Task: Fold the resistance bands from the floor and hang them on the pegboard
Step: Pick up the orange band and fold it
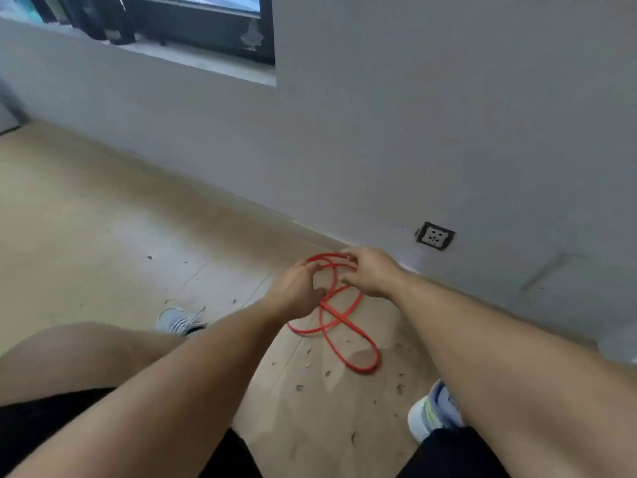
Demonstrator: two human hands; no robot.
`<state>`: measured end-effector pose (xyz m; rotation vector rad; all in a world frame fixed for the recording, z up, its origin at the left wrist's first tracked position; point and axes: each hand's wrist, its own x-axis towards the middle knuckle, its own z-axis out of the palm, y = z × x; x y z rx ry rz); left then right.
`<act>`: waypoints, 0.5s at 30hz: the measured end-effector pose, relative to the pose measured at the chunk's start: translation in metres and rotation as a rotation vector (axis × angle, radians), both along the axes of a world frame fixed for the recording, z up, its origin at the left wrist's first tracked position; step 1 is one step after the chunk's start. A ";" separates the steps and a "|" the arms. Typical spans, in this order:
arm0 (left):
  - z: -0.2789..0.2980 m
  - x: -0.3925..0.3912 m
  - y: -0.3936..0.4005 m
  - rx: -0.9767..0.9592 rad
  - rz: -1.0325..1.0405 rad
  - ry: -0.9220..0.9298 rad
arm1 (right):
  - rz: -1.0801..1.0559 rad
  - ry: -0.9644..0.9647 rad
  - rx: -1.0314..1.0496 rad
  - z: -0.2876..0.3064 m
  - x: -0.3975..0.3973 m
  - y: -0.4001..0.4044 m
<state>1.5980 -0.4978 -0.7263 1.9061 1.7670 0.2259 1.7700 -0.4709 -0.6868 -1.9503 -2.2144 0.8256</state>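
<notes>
Item: red resistance band, one long loop, tangled into several overlapping coils. Location: on the tan floor, just beside the foot of the grey wall, at about 5 o'clock from the centre of the view. Its far coils lie under the hands; its near loop trails out toward 5 o'clock and lies flat on the floor.

Left hand: at 9 o'clock of the band, palm down, fingers curled onto a far coil and the thumb down near the crossing point. Whether it has a firm grip cannot be told.

Right hand: at 1 o'clock of the band, palm down, fingertips pinched together on the topmost coil, which is lifted slightly off the floor.

Both forearms are bare and reach in from the lower edge of the view.

Surroundings: wall socket low on the wall, at 2 o'clock of the hands. Window with dark frame at 11 o'clock, upper edge of view. Left shoe, white, at 9 o'clock of the band. Right shoe, white with pale trim, at 5 o'clock. Small dark scraps of debris are scattered on the floor around the band.
</notes>
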 end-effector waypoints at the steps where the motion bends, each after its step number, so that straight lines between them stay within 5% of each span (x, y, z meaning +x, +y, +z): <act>1: -0.016 -0.004 0.000 -0.034 0.019 -0.005 | -0.012 0.012 -0.032 -0.019 -0.003 0.003; 7: -0.109 -0.009 -0.017 -0.243 0.155 -0.058 | -0.067 0.031 -0.189 -0.132 -0.021 0.004; 15: -0.182 -0.006 -0.037 -0.500 0.169 -0.015 | 0.142 -0.122 -0.254 -0.228 -0.029 0.013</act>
